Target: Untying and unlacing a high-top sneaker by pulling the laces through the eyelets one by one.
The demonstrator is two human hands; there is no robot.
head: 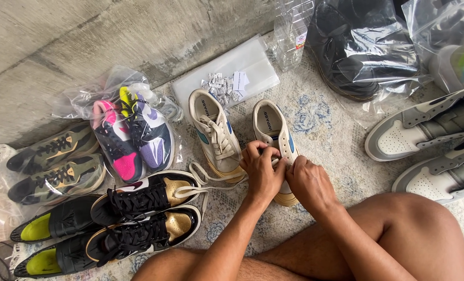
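On the rug (320, 130), between my knees, I had the right-hand cream shoe (274, 136) of the pair; its mate (214, 136) sat just beside it, already laced, one loose lace (201, 174) trailing toward the black-and-gold shoes (148, 208). Step in hand looked like lacing, roughly mid-shoe. Left hand (262, 170) was curled shut, fingertips pinching lace at the eyelets. Right hand (309, 182) was also closed, knuckles up, pressing on the shoe's toe end; couldn't tell whether it held lace. Next move, I judged, needed a firm pinch on the lace tip and a clean line into the next eyelet. Bagged shoes (133, 135) lay well off to the left
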